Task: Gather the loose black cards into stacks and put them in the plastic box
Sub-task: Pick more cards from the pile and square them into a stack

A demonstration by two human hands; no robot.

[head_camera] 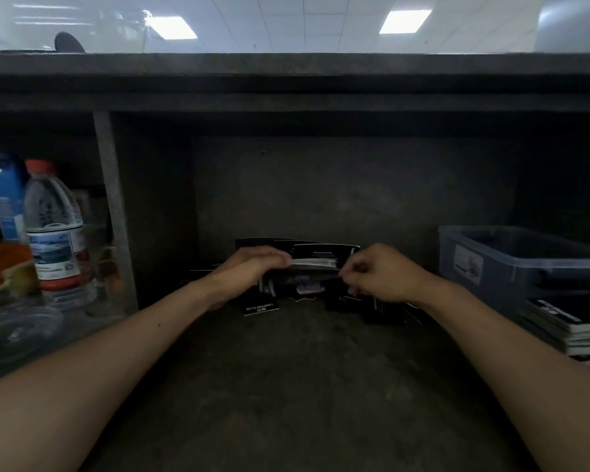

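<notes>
Left hand (252, 269) and right hand (387, 274) — fingers (276, 256) curled, pinching opposite ends of a black card stack (315, 257).

The cards (315, 255) at the middle are black with white lettering and a white band along one edge; a loose card (261, 307) at seven o'clock of them is black with small white print. At three o'clock is a bluish-grey see-through box (511, 284) with a pale label, at four o'clock a pile (566, 323) of black tops and white edges. At nine o'clock the bottle (53, 229) is clear, with red cap and blue-white label; the carton (6, 199) is blue, the bowl (2, 264) orange. The desk (304, 386) is dull dark grey
</notes>
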